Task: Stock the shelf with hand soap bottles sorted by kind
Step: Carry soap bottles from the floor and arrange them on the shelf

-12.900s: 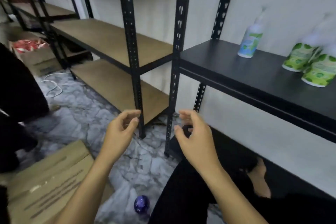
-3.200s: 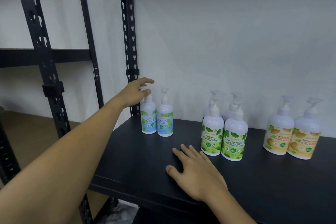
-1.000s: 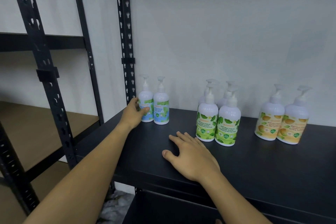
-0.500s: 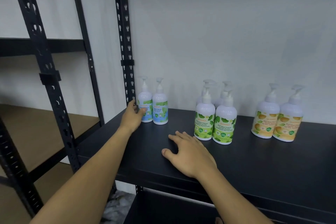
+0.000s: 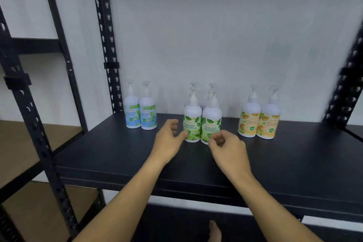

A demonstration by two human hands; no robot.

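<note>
Black shelf (image 5: 98,155), front strip bare. Blue (image 5: 140,115), green (image 5: 202,124) and orange bottles (image 5: 258,122) stand grouped along the wall. Left hand (image 5: 167,141) and right hand (image 5: 228,150), fingers loosely curled, empty, flank the green pair.

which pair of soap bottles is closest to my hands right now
The green-label bottles in the middle; both hands reach toward them, while the blue and orange pairs stand off to either side.
</note>
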